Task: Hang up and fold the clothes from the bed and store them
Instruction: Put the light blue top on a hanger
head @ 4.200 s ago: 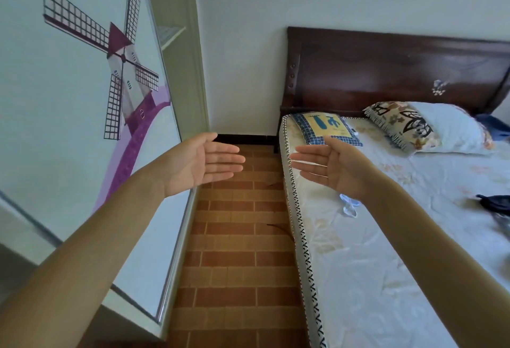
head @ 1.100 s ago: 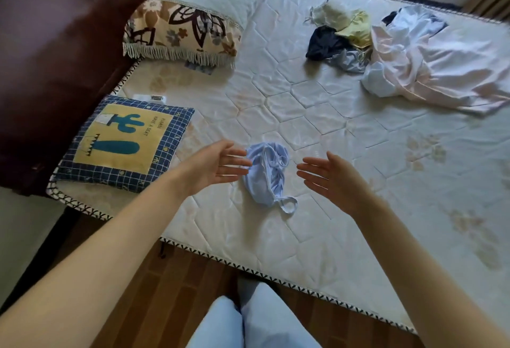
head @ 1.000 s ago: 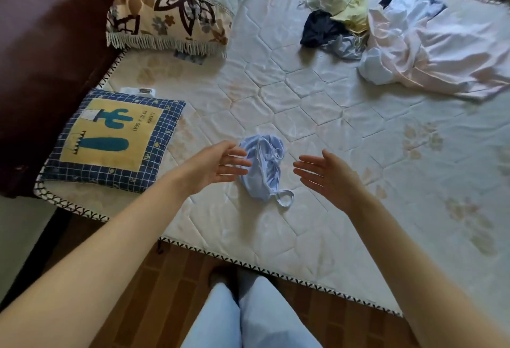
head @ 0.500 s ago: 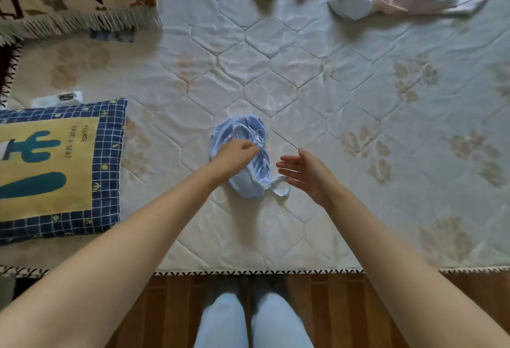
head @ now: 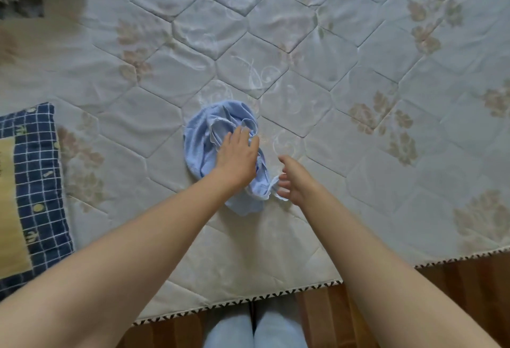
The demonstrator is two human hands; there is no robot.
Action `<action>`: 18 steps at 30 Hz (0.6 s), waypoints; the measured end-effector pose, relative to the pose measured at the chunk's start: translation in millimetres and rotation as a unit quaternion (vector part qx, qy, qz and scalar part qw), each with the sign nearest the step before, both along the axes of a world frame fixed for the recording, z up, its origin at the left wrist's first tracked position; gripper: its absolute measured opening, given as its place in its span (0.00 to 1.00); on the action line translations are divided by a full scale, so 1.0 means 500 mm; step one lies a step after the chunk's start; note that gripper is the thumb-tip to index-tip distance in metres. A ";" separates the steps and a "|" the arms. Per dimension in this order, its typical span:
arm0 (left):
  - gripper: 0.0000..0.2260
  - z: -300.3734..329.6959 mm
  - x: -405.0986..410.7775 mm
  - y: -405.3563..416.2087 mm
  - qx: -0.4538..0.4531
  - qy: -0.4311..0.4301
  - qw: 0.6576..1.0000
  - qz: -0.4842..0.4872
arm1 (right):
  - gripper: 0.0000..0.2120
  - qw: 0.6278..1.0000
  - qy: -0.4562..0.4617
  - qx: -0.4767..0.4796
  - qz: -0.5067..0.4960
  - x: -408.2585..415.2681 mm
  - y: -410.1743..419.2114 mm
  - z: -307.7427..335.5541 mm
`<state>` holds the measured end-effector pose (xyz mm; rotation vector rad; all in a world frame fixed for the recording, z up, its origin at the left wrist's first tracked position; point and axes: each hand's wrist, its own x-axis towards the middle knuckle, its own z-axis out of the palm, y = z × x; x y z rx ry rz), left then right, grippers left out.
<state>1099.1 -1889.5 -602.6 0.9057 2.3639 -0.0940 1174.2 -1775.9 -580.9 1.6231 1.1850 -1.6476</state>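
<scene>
To gather it for folding, the left hand (head: 237,154) lies on the crumpled pale-blue ribbed garment (head: 205,138), fingertips sinking into folds, while the right hand (head: 292,179), fingers loosely curled, touches its white-edged strap without visibly gripping it.

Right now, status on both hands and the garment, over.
Left hand flat on crumpled blue garment, fingers straight. Right hand open at its lower edge, no grip yet. Garment on mattress; nothing in the way.

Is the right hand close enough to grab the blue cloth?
Probably yes. The right hand hangs open beside the blue cloth, at its white-edged loop, with nothing between them.
</scene>
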 end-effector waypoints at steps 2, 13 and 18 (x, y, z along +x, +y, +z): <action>0.30 -0.023 0.002 0.000 -0.044 0.011 0.999 -0.015 | 0.09 0.999 -0.026 -0.022 -0.012 -0.003 -0.007 -0.018; 0.30 -0.056 -0.040 0.025 -0.105 0.096 0.986 -0.081 | 0.20 0.990 -0.109 -0.085 -0.009 -0.007 -0.022 -0.102; 0.14 -0.054 -0.047 0.021 -0.054 0.088 0.990 -0.098 | 0.04 0.990 -0.090 -0.099 -0.045 0.008 -0.040 -0.108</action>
